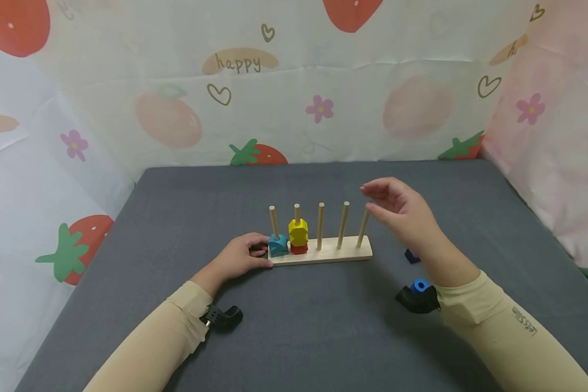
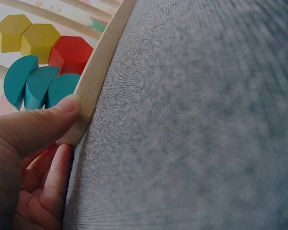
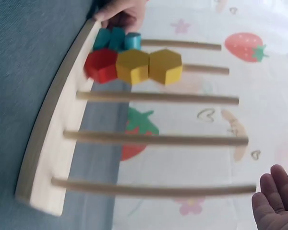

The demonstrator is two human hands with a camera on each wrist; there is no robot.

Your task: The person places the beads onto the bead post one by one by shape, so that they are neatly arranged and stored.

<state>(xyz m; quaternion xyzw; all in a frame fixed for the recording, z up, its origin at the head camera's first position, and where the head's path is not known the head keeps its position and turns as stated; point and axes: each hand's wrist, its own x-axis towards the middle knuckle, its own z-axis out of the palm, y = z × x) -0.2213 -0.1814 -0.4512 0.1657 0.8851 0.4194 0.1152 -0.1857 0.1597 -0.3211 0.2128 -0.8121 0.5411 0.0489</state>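
My left hand (image 1: pixel 240 255) grips the left end of a wooden peg stand (image 1: pixel 333 252). In the left wrist view its thumb presses the edge of the base, with the other fingers curled at the end. Teal half-round blocks (image 2: pixel 42 86) are stacked on the leftmost peg. On the second peg, two yellow hexagonal blocks (image 3: pixel 149 66) sit above a red hexagonal block (image 3: pixel 102 66). The other three pegs are bare. My right hand (image 1: pixel 402 211) is raised beside the top of the rightmost peg (image 3: pixel 153 188), fingers spread from the thumb and holding nothing.
A blue round block (image 1: pixel 420 285) with a hole lies on the grey tablecloth (image 1: pixel 294 337), partly behind the right wrist's black camera (image 1: pixel 418 301). A dark navy block (image 1: pixel 412 256) is farther back, partly covered by the right forearm. A printed curtain (image 1: pixel 284 120) stands behind the table.
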